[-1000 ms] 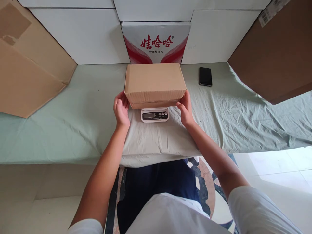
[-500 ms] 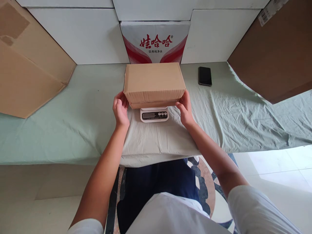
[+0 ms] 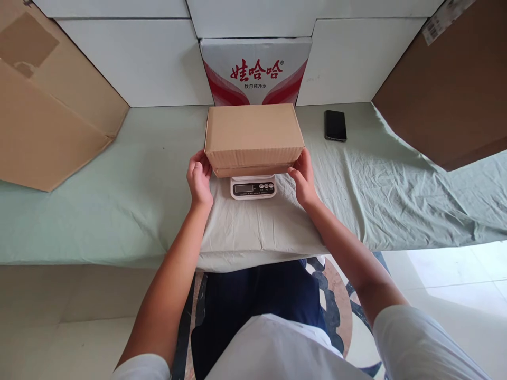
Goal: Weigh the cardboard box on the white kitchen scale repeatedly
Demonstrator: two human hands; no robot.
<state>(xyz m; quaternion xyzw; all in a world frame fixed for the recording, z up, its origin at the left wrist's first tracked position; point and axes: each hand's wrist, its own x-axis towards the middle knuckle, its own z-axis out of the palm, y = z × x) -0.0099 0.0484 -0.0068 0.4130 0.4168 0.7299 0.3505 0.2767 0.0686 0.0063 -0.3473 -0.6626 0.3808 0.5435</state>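
Note:
A closed brown cardboard box [image 3: 254,129] sits over a small white kitchen scale [image 3: 253,196], hiding its weighing platform. The scale's front panel, with a dark display and several round buttons, shows below the box; no reading can be made out on it. My left hand [image 3: 200,179] cups the box's near left corner, its fingers partly hidden along that side. At the near right corner, my right hand [image 3: 303,177] grips the box, thumb toward the front and fingers behind the edge.
A black phone [image 3: 335,125] lies on the pale green cloth [image 3: 158,174] to the right. A white and red carton [image 3: 256,63] stands behind the box, against white panels [image 3: 130,63]. Large cardboard pieces rise at the left [image 3: 59,116] and right [image 3: 443,95].
The whole view has shifted slightly. Both hands keep their places at the box, and the box stays over the scale.

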